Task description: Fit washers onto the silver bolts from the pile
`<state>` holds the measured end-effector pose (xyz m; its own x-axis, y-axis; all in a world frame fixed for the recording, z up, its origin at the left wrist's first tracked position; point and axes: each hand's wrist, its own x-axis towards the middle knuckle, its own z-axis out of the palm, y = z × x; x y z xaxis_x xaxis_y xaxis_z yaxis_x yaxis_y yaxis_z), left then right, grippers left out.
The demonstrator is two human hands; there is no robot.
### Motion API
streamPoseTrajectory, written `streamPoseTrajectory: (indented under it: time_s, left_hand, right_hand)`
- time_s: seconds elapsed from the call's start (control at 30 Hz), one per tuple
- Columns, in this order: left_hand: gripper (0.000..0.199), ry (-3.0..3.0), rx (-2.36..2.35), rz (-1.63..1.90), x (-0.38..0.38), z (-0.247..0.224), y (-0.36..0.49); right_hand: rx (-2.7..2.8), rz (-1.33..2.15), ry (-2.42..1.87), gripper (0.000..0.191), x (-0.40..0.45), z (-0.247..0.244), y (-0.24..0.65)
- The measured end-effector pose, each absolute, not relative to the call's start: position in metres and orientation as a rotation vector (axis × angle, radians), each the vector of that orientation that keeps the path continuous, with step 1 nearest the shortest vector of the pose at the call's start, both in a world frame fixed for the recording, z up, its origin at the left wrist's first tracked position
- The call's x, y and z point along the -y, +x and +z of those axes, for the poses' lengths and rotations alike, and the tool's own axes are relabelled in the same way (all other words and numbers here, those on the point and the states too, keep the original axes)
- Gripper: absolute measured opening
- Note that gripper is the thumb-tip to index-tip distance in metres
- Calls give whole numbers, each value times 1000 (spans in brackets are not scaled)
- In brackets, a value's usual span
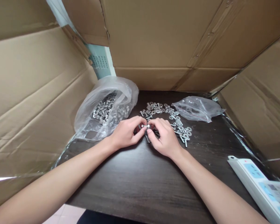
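Note:
Between my two hands, just above the dark tabletop, a small silver bolt [145, 126] lies nearly level. My left hand [129, 130] pinches it from the left between thumb and fingers. At its right end is a wider piece that looks like a nut [148, 126], with the thumb and fingertips of my right hand [163, 136] closed around it. The fingers hide part of both pieces. Loose bolts [186, 143] and flat washers [188, 129] are spread behind and beside my right hand, along with small nuts.
A clear plastic bag [84, 119] full of metal fasteners [104, 109] stands open at the left. Another clear bag [198, 107] lies flat at the back right. Cardboard walls [154, 37] surround the dark table [121, 189]. A white power strip [252, 180] rests at the right.

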<state>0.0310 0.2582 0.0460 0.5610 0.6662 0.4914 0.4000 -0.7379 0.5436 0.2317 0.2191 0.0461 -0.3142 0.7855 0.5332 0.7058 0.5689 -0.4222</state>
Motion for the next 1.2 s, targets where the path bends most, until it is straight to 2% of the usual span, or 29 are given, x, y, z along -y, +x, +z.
streamPoseTrajectory:
  time_s: [0.8, 1.0, 1.2]
  left_hand:
    - [12, 2469, -805, 1093, -259, 45, 31]
    - [10, 2475, -805, 1119, -258, 44, 31]
    - [11, 2487, -809, 1103, -259, 45, 31]
  right_hand:
    - [2007, 298, -1212, 38, -223, 44, 234]
    - [1955, 303, -1145, 18, -222, 44, 235]
    - [2033, 251, -1126, 10, -221, 42, 234]
